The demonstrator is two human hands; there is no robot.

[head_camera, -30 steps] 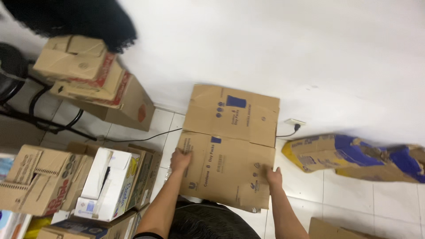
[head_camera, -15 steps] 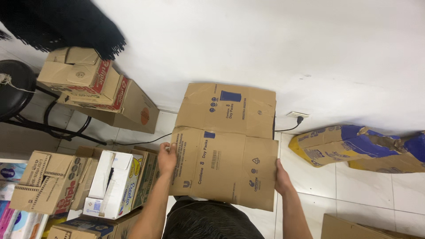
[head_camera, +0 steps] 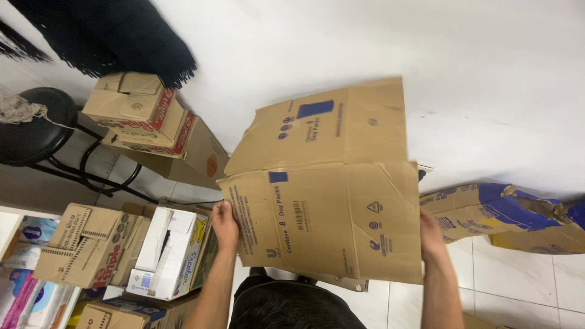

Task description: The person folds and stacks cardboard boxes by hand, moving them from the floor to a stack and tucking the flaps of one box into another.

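Cardboard box (head_camera: 323, 213), flattened, hangs upright before the white wall (head_camera: 487, 73), pinched at its side edges. Your left hand (head_camera: 224, 226) curls its fingers round the left edge, just above the open cartons (head_camera: 164, 250); your right hand (head_camera: 430, 234) clamps the right edge. With such shallow holds the upper flap may fold over, or the sheet could slip onto those cartons.
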